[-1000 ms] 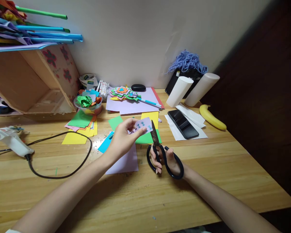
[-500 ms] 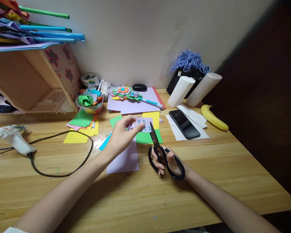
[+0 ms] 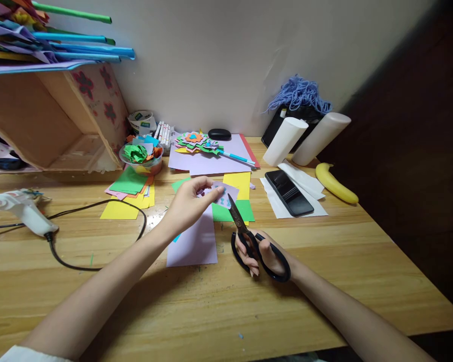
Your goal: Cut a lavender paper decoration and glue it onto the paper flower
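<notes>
Between thumb and fingers, my left hand (image 3: 192,203) pinches a small piece of lilac paper (image 3: 230,192) with blue-green marks on it. My right hand (image 3: 262,254) is wrapped round the black handles of a pair of scissors (image 3: 240,221). Their dark blades point up and to the left, with the tip at the paper's lower right edge. From here the blades look nearly closed. Below the hands lie a larger lilac sheet (image 3: 194,249), a green sheet (image 3: 234,211) and a yellow sheet (image 3: 239,183).
A white glue gun (image 3: 32,213) with a black cord lies at left, near stacked coloured paper (image 3: 128,182) and a tub of scraps (image 3: 141,156). A paper flower (image 3: 196,142) rests at the back. To the right are a phone (image 3: 289,193), a banana (image 3: 335,184) and white rolls (image 3: 285,142).
The lilac piece has turned in my left hand, its right end tipping downward. The scissors' tip has shifted slightly left and down beside it.
</notes>
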A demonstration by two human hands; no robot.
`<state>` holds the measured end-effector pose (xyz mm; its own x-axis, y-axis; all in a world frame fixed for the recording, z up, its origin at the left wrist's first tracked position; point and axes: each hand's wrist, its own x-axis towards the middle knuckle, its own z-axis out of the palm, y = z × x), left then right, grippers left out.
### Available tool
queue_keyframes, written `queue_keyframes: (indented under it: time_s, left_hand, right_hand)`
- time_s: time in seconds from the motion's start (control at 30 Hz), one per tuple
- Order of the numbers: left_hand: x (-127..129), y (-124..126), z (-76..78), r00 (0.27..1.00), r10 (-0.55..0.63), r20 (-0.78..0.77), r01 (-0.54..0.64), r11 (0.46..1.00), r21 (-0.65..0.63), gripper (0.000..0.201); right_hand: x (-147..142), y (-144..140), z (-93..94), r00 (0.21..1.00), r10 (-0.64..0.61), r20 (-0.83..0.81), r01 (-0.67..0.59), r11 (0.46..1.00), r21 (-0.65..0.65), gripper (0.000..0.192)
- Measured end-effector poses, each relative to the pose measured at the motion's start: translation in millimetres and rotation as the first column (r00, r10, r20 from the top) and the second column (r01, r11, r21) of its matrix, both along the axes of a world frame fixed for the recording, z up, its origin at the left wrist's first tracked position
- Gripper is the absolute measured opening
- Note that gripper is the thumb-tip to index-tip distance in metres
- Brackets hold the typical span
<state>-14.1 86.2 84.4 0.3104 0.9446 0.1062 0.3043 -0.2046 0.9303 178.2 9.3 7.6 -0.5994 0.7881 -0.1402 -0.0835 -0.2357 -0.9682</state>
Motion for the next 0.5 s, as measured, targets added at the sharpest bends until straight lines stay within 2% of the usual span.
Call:
queue_keyframes:
  time_s: [0.5]
  left_hand:
    - [-0.6,-0.2,2.0,1.000,-0.013,0.013,0.013,1.000,-0.026,0.029]
  right_hand:
    - [1.7,-0.4,0.5,0.999,0.014,0.038,-0.014,1.000,-0.009,0.073]
